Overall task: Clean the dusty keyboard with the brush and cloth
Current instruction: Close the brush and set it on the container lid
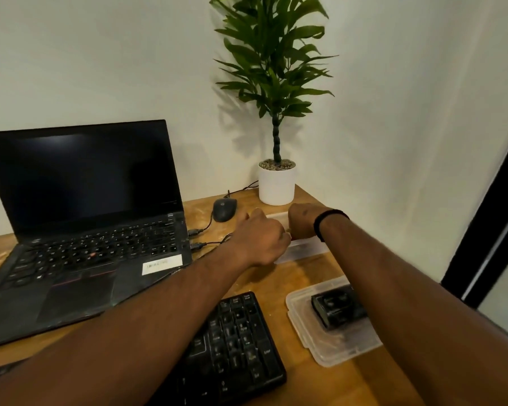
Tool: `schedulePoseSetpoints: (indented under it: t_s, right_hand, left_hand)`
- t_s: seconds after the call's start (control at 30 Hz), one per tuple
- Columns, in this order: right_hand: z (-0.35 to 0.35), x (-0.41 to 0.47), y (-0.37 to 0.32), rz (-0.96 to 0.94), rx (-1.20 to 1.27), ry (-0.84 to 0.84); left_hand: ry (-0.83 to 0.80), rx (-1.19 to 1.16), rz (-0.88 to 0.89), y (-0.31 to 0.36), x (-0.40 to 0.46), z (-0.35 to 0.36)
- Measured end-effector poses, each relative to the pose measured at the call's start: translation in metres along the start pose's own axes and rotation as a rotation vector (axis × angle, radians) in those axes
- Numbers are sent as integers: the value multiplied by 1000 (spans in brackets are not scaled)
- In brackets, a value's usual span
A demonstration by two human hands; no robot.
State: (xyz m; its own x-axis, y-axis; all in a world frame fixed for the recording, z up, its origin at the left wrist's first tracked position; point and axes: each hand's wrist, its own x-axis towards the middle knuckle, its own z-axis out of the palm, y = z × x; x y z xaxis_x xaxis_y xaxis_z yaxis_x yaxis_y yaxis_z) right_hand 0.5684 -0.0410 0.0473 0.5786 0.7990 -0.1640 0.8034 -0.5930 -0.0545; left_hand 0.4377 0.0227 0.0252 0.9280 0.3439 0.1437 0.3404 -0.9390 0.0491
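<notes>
Two bare arms stretched over the wooden desk (349,385) at centre frame. Lower centre lay the black keyboard (235,347), untouched. Left hand (260,238) and right hand (302,221), fingers curled, met over a clear plastic container (305,250) — grasping what, I couldn't tell.

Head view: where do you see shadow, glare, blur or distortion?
Head view: the plant casts a soft shadow on the wall; faint glare lies on the laptop screen; both hands, left hand and right hand, look slightly blurred; the wide angle bends the dark frame at right.
</notes>
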Motion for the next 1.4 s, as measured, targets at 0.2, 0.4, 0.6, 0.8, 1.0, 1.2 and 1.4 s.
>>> schedulePoseSetpoints:
  t_s: [0.2, 0.4, 0.6, 0.8, 1.0, 1.2, 1.4]
  right_hand:
    - [-31, -26, -4, -45, 241, 262]
    - [-51, -95, -47, -345, 885, 377]
    - [-60, -159, -117, -521, 1174, 283]
    - [-32, -209, -215, -505, 1589, 118]
    - [38, -243, -339, -307, 1780, -62]
    - [60, -228, -393, -414, 1249, 213]
    - [56, -206, -407, -711, 596, 271]
  left_hand:
    - [345, -62, -22, -2, -17, -36]
    - [519, -703, -103, -29, -70, -92]
    - [543, -1003, -122, -56, -169, -121]
    - [756, -1216, -326, -80, -287, -114]
    - [1115, -1310, -696, -103, -369, -75]
    - [839, -913, -717, -163, -446, -50]
    - [311, -705, -646, -206, -473, -39]
